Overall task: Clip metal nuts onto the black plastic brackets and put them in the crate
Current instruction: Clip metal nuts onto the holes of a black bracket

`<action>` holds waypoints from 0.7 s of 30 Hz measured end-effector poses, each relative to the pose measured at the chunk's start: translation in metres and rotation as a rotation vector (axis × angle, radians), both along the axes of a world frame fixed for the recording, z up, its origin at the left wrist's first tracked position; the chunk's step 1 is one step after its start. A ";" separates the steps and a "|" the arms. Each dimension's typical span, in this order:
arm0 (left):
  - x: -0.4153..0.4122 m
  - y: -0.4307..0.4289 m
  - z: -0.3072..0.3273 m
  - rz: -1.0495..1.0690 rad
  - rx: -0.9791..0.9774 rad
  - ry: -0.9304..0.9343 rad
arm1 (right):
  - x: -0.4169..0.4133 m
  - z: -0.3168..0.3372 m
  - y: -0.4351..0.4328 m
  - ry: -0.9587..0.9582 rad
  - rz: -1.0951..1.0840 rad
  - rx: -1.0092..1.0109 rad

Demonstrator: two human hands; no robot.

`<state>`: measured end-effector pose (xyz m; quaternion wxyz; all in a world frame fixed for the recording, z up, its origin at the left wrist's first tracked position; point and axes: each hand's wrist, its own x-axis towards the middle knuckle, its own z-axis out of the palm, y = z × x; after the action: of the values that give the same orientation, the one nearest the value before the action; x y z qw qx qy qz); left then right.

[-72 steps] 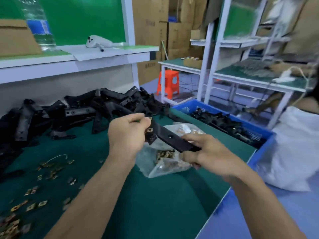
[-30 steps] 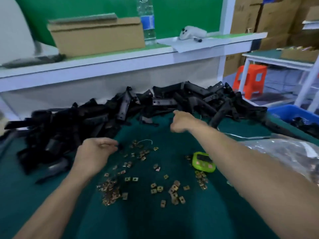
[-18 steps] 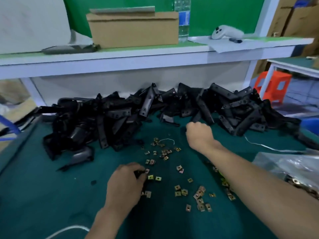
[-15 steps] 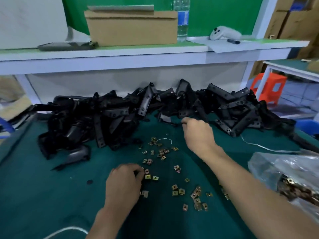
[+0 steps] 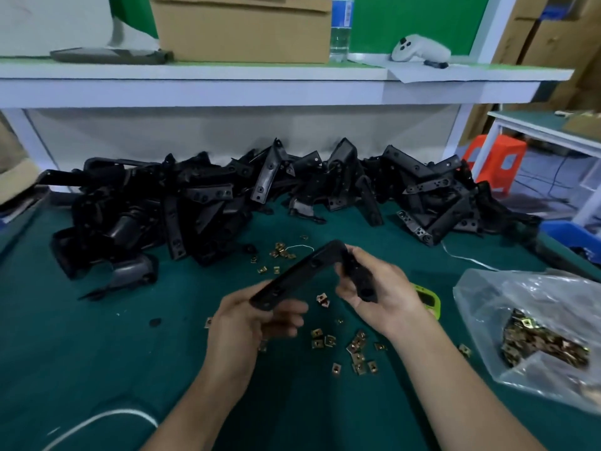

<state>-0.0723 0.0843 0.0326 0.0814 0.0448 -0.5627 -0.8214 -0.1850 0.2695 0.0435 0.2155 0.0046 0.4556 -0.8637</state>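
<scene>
While the left hand (image 5: 247,323) and right hand (image 5: 383,288) curl their fingers round opposite ends of a black bracket (image 5: 302,270), just in front of the bracket pile (image 5: 208,203), clipping seems about to begin; a loose nut (image 5: 322,299) must next be pinched up.

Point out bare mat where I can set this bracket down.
Barest for the bracket: the mat left of the left hand, between the bracket pile and the white cord. Also between the forearms, near edge. Crowded: loose nuts beside the right hand, bag at right.
</scene>
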 end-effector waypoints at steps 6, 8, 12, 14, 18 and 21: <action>0.000 -0.004 0.005 -0.229 -0.110 -0.177 | 0.002 -0.008 -0.004 0.073 0.227 0.191; -0.001 -0.005 0.006 -0.106 -0.088 -0.179 | 0.005 -0.009 -0.010 0.004 0.176 0.163; -0.001 -0.004 0.013 0.458 -0.266 -0.012 | 0.010 -0.008 -0.016 0.057 0.023 0.170; 0.003 0.000 0.018 0.579 -0.524 0.095 | 0.020 -0.002 -0.024 0.167 0.050 0.213; 0.013 0.017 0.015 0.554 -1.172 0.343 | 0.047 0.009 -0.047 0.309 0.243 0.294; 0.016 0.019 0.009 0.374 -1.194 0.357 | 0.050 0.011 -0.048 0.237 0.153 0.273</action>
<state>-0.0567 0.1031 0.0416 0.3260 -0.0481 -0.8831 -0.3340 -0.1352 0.2214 0.0549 0.2228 -0.1028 0.5896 -0.7695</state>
